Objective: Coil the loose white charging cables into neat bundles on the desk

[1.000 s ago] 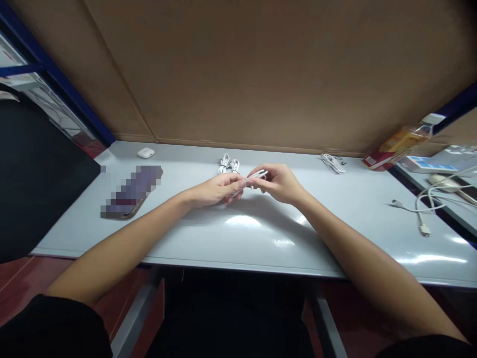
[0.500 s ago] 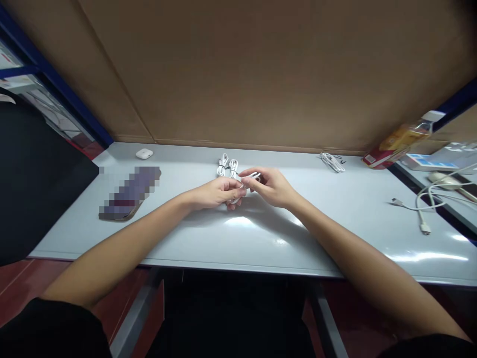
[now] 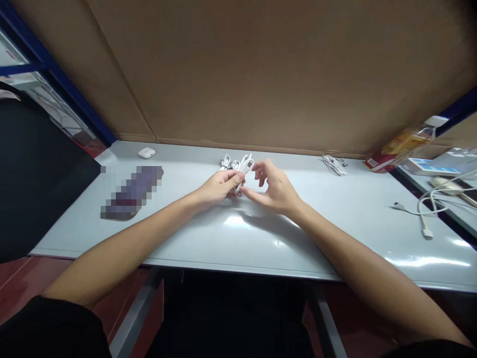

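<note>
My left hand is closed on a small coiled white cable held upright over the middle of the grey table. Beside it my right hand has its fingers spread and apart; only its thumb tip reaches toward the coil. Two more bundled white cables lie on the table just behind my left hand.
A white earbud case and a blurred-out flat object lie at the left. Another white cable bundle rests at the back right, by a tilted bottle. Loose white charging cables trail at the right edge. A brown board stands behind.
My right hand has let go of the cable and spread its fingers. My left hand has turned the coil upright and moved it slightly back.
</note>
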`<state>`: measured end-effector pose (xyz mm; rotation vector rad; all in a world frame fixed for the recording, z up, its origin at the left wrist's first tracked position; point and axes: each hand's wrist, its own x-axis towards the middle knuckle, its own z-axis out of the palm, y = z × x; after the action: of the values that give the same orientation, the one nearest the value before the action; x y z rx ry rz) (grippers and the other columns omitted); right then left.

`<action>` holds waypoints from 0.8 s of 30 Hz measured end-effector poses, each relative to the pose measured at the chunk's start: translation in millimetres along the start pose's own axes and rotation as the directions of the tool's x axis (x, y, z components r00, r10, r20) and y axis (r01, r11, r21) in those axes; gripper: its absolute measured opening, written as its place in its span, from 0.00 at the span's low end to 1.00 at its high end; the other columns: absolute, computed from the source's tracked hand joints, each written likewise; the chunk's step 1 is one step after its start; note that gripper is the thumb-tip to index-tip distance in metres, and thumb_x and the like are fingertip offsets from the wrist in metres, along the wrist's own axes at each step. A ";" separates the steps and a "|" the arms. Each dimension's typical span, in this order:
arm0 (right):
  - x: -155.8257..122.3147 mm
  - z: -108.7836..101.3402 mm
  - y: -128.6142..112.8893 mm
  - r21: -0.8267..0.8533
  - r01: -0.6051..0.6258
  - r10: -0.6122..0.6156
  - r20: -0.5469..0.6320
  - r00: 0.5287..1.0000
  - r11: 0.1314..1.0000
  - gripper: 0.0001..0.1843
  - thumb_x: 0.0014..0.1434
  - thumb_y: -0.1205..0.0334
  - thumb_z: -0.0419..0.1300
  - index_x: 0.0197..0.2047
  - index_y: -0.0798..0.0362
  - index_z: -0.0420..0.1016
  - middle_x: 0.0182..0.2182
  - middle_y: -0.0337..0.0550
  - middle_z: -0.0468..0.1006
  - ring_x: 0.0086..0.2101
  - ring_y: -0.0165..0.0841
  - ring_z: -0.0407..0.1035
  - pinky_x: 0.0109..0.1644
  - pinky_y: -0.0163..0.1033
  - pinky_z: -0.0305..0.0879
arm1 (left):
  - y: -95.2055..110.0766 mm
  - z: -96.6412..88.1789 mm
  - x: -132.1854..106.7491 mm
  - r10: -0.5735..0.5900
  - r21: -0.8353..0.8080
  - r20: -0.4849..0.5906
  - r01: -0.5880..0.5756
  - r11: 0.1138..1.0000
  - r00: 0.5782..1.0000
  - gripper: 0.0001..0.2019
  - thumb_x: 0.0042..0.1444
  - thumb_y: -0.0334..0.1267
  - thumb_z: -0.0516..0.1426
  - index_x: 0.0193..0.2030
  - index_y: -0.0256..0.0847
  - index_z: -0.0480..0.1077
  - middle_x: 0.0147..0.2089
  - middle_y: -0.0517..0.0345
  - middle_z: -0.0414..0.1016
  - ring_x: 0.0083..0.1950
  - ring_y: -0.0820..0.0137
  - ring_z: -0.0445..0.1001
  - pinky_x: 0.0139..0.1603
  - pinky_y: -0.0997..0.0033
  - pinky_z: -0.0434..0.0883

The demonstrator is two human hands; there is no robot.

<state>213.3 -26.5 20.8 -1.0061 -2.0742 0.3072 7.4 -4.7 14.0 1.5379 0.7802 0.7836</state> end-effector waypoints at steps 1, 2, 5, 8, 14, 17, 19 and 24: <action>-0.2 2.4 -0.7 -0.035 0.025 -0.025 0.021 0.999 0.999 0.17 0.62 0.52 0.64 0.50 0.49 0.69 0.40 0.45 0.77 0.34 0.35 0.70 0.38 0.41 0.64 | -1.0 -0.3 0.0 0.006 -0.009 -0.010 -0.006 1.000 1.000 0.23 0.62 0.61 0.58 0.35 0.38 0.70 0.32 0.58 0.69 0.32 0.73 0.68 0.35 0.72 0.68; -0.2 4.3 -1.5 -0.062 0.041 -0.039 0.040 0.998 0.997 0.12 0.65 0.54 0.62 0.47 0.50 0.71 0.40 0.45 0.78 0.34 0.35 0.70 0.39 0.41 0.64 | -1.8 -0.4 -0.2 0.009 -0.014 -0.015 -0.010 1.000 1.000 0.23 0.62 0.60 0.59 0.36 0.38 0.71 0.32 0.58 0.70 0.32 0.72 0.68 0.35 0.72 0.68; 1.1 6.4 -3.0 -0.084 0.039 -0.033 0.063 0.997 0.996 0.09 0.69 0.56 0.57 0.43 0.50 0.76 0.37 0.45 0.80 0.32 0.34 0.71 0.39 0.41 0.64 | -2.8 -0.4 -0.5 -0.005 -0.034 -0.022 0.004 0.999 1.000 0.23 0.61 0.60 0.60 0.37 0.37 0.73 0.33 0.56 0.71 0.33 0.72 0.68 0.35 0.72 0.68; 3.0 4.7 -1.3 -0.068 0.036 -0.030 0.080 0.996 0.997 0.11 0.70 0.56 0.56 0.41 0.50 0.78 0.35 0.45 0.81 0.30 0.34 0.71 0.37 0.40 0.64 | -3.2 0.1 0.0 -0.038 -0.080 -0.048 0.034 0.996 0.998 0.24 0.59 0.59 0.62 0.39 0.36 0.74 0.35 0.55 0.73 0.33 0.72 0.69 0.35 0.71 0.68; 3.2 3.3 5.4 -0.116 0.082 -0.071 0.093 0.993 0.990 0.13 0.70 0.59 0.55 0.39 0.50 0.81 0.31 0.43 0.82 0.28 0.34 0.70 0.36 0.39 0.62 | -5.5 1.5 0.1 -0.091 -0.144 -0.072 0.080 0.986 0.993 0.23 0.58 0.58 0.64 0.40 0.35 0.75 0.34 0.56 0.73 0.32 0.74 0.69 0.37 0.71 0.68; 2.2 2.5 6.2 -0.177 0.119 -0.105 0.087 0.991 0.977 0.15 0.70 0.61 0.53 0.37 0.50 0.81 0.31 0.45 0.81 0.28 0.34 0.68 0.35 0.39 0.61 | -6.6 1.8 -0.2 -0.092 -0.148 -0.078 0.080 0.986 0.993 0.24 0.57 0.59 0.64 0.39 0.36 0.75 0.34 0.56 0.74 0.32 0.74 0.69 0.37 0.71 0.68; 1.8 1.0 5.6 -0.206 0.141 -0.127 0.077 0.989 0.968 0.16 0.70 0.63 0.52 0.37 0.50 0.80 0.30 0.45 0.80 0.29 0.35 0.68 0.35 0.39 0.60 | -6.8 2.1 -0.2 -0.091 -0.139 -0.083 0.079 0.987 0.992 0.24 0.56 0.60 0.65 0.38 0.36 0.75 0.34 0.56 0.74 0.32 0.74 0.70 0.37 0.71 0.68; 1.2 -1.1 3.1 -0.192 0.149 -0.137 0.075 0.988 0.970 0.14 0.68 0.62 0.54 0.39 0.50 0.82 0.30 0.45 0.81 0.29 0.34 0.68 0.35 0.39 0.61 | -5.4 4.3 0.3 -0.083 -0.156 -0.096 0.067 0.986 0.992 0.24 0.54 0.59 0.66 0.39 0.36 0.75 0.34 0.56 0.75 0.33 0.73 0.70 0.37 0.70 0.68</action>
<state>215.4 -23.7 20.6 -0.9654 -2.2533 0.0592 10.8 -6.3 8.3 1.3332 0.8293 0.8518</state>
